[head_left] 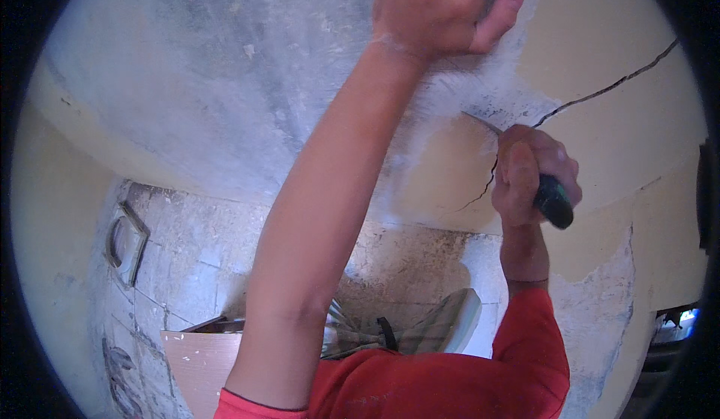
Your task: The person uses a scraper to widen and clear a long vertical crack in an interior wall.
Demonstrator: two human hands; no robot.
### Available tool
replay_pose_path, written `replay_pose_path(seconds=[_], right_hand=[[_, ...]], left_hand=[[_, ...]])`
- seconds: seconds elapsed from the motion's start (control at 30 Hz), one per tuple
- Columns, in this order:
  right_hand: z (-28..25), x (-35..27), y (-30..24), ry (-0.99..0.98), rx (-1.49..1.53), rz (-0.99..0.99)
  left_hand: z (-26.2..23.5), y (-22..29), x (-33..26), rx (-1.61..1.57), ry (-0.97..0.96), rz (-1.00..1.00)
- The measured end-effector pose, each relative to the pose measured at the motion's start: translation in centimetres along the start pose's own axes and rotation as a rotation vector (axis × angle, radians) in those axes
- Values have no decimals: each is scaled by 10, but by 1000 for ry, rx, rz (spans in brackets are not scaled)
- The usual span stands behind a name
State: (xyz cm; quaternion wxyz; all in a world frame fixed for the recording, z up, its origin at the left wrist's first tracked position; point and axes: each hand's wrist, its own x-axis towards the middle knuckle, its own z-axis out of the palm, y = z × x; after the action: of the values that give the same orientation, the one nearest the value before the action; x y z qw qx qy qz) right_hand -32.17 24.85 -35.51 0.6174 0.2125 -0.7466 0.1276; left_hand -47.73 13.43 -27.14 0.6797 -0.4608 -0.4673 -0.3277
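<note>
My left hand (439,10) presses flat against the wall (225,66) high up, fingers together, holding nothing. My right hand (529,175) is closed around a dark-handled scraper (553,200). Its thin metal blade (484,123) lies against the wall at the edge of the yellow paint (615,36). To the left of the blade the wall is scraped down to grey-white plaster. A long dark crack (607,87) runs through the yellow paint up to the right. Both arms wear red sleeves.
Below lies a dusty tiled floor (187,269) with a metal frame-like piece (124,239) at the left. A brown board (199,363) and a striped cloth (435,329) sit near my body. Peeled patches show low on the right wall (607,299).
</note>
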Motion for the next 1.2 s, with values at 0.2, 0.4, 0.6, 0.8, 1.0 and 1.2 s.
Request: replay_pose_path(seconds=[0.2, 0.4, 0.6, 0.8, 1.0, 1.2], right_hand=[[-30, 5, -6, -44, 825, 116], [-21, -22, -9, -122, 341, 143], [-36, -43, 5, -230, 144, 218], [-24, -14, -44, -113, -181, 738], [16, -10, -3, -29, -50, 301], [9, -19, 1, -204, 26, 157]], left_hand=[[7, -13, 2, -4, 87, 39], [11, -12, 0, -27, 117, 40], [14, -14, -7, -28, 159, 68], [12, -11, -10, -32, 127, 44], [14, -16, -8, -44, 156, 48], [8, -9, -7, -8, 116, 43]])
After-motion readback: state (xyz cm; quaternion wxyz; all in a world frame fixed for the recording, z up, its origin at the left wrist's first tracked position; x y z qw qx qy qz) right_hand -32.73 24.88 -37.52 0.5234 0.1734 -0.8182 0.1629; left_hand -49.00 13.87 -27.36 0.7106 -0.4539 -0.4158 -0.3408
